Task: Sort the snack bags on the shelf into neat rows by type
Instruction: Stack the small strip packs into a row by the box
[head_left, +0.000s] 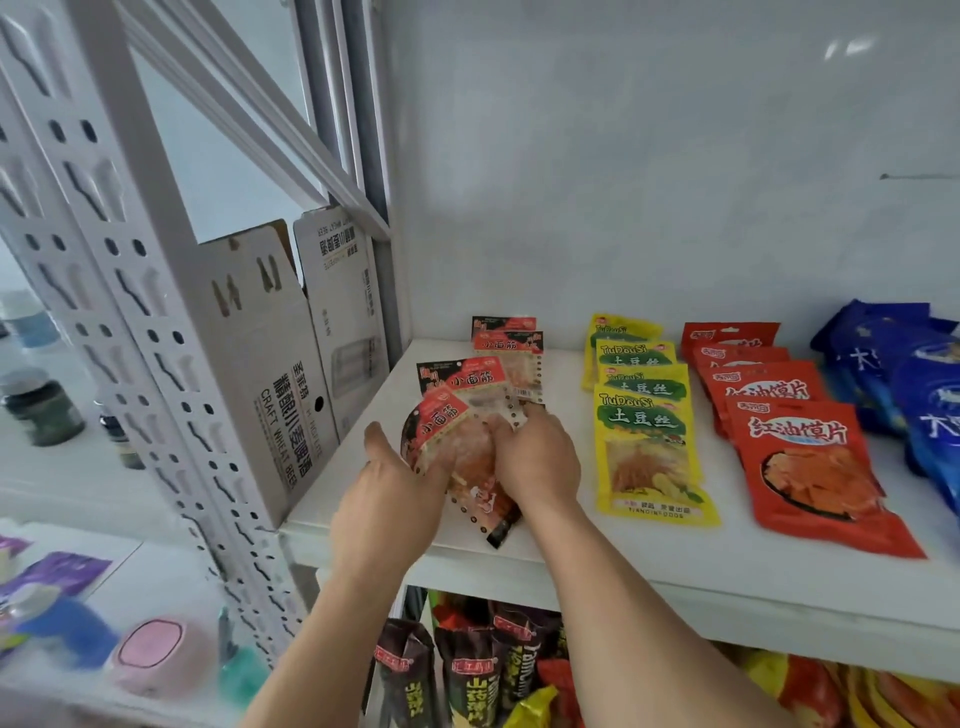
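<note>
On the white shelf (597, 558) lie rows of snack bags. At the left is a row of red-and-black bags (506, 345), and both my hands are on its front bag (470, 457). My left hand (400, 499) holds that bag's left edge, thumb up. My right hand (537, 460) presses down on its right side with curled fingers. To the right runs a row of yellow bags (644, 441), then a row of red bags (810, 467), then blue bags (914, 384) at the far right edge.
A white cardboard beer box (275, 374) stands left of the shelf beside the perforated metal upright (171, 374). The shelf below holds dark and yellow snack bags (483, 675). A lower table at left carries bottles and a pink object (150, 644).
</note>
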